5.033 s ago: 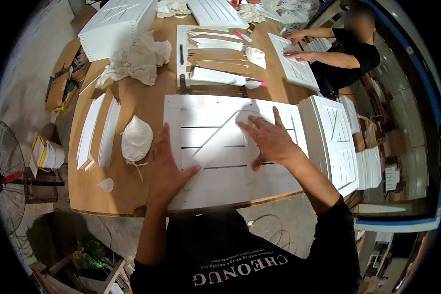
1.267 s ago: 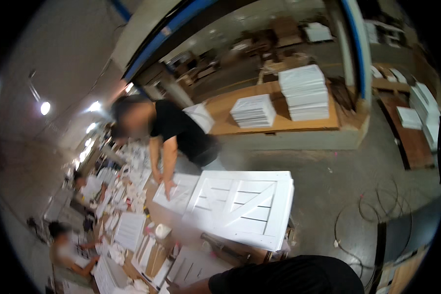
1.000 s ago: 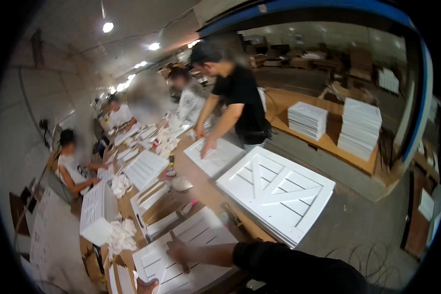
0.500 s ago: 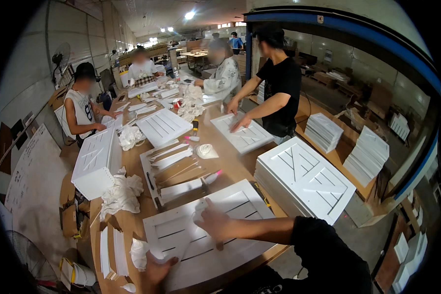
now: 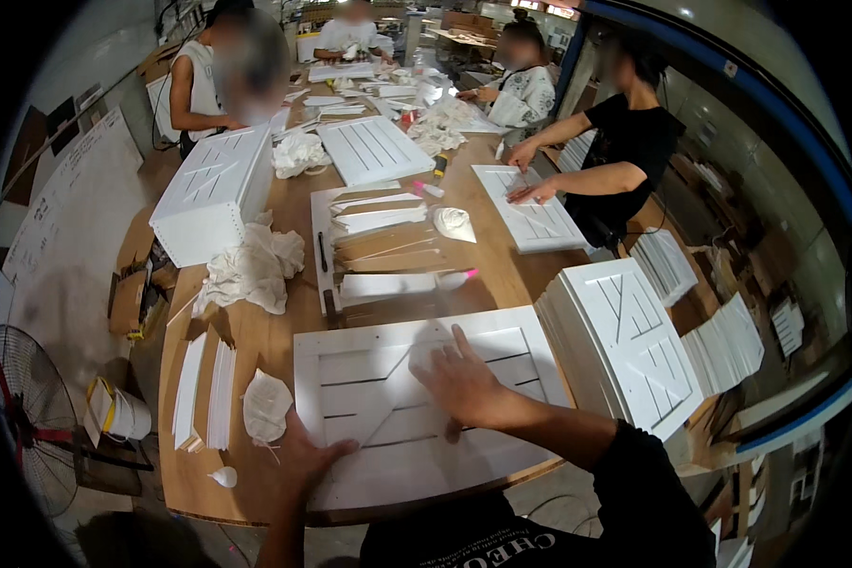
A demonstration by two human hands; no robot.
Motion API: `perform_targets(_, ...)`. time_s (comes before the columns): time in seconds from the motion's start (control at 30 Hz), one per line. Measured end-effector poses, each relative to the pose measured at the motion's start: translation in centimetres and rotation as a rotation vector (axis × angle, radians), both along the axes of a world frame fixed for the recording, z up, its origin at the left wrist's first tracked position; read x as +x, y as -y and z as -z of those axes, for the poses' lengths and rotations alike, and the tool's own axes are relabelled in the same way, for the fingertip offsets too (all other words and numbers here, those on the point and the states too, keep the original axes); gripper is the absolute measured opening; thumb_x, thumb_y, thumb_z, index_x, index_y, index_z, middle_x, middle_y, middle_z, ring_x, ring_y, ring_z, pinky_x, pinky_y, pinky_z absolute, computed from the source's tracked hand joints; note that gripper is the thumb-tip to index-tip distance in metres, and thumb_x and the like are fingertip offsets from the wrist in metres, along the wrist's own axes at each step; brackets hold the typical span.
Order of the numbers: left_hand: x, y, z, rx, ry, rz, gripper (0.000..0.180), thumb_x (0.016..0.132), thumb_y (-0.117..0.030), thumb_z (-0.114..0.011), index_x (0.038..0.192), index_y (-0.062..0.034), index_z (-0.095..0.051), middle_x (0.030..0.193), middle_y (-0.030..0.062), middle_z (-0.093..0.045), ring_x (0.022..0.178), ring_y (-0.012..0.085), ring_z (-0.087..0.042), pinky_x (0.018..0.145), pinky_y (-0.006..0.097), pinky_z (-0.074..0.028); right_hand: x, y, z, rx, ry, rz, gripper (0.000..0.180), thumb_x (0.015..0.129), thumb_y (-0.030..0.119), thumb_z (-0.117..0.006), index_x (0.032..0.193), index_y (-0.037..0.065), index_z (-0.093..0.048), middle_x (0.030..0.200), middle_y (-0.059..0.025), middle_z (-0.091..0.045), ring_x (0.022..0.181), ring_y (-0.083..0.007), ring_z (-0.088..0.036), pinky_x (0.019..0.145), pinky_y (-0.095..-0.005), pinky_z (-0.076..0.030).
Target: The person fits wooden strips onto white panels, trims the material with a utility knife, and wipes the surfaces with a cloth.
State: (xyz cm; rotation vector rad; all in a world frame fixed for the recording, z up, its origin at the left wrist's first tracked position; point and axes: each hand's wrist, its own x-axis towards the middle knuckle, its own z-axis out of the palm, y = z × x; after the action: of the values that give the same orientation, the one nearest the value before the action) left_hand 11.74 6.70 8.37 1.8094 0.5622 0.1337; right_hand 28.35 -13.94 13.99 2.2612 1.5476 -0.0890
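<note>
Workbench point(image 5: 502, 275), white panel point(image 5: 388, 398) under both hands

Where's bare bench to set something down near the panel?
Bare wood between the white strips and the crumpled cloth, and right of the slat tray before the panel stack. The white panel under both hands fills the front edge.

A big, flat white wooden panel point(image 5: 417, 407) lies on the near end of the long brown table. It is a rectangle with thin raised strips on top, some straight across and one slanted. Its near edge reaches the table's edge. Both hands rest flat on it.
</note>
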Motion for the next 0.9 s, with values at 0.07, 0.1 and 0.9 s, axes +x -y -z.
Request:
perform_targets(0.07,-0.3,-0.4,1.0,0.077,-0.012,-0.025,0.102,0.050,-0.025,-0.088,0.129,0.0019,-0.030,0.117,0.0199,-0.054,0.109,0.0320,-0.053,0.094,0.040,-0.042,-0.1,-0.5,0.1,-0.033,-0.081,0.058,0.104,0.049,0.052,-0.079,0.131,0.003,-0.041,0.108,-0.0183,-0.053,0.110,-0.0326,-0.049,0.109,-0.0553,-0.009)
perform_targets(0.1,-0.2,-0.4,1.3,0.115,-0.017,-0.033,0.106,0.047,-0.026,-0.089,0.130,0.0018,-0.030,0.116,0.0204,-0.054,0.108,0.0329,-0.054,0.094,0.041,-0.042,0.0,-0.7,0.0,-0.051,-0.119,0.093,0.110,0.044,0.052,-0.082,0.132,0.003,-0.039,0.114,-0.0215,-0.050,0.113,-0.0350,-0.046,0.110,-0.0545,-0.009)
perform_targets(0.9,0.1,-0.2,1.5,0.009,-0.101,-0.076,0.113,0.053,-0.030,-0.085,0.139,-0.0018,-0.018,0.126,0.0247,-0.044,0.116,0.0377,-0.046,0.100,0.044,-0.037,0.5,-1.4,0.0,-0.031,-0.241,0.154,0.104,0.049,0.037,-0.085,0.134,0.001,-0.036,0.121,-0.0285,-0.045,0.123,-0.0365,-0.039,0.111,-0.0536,-0.004)
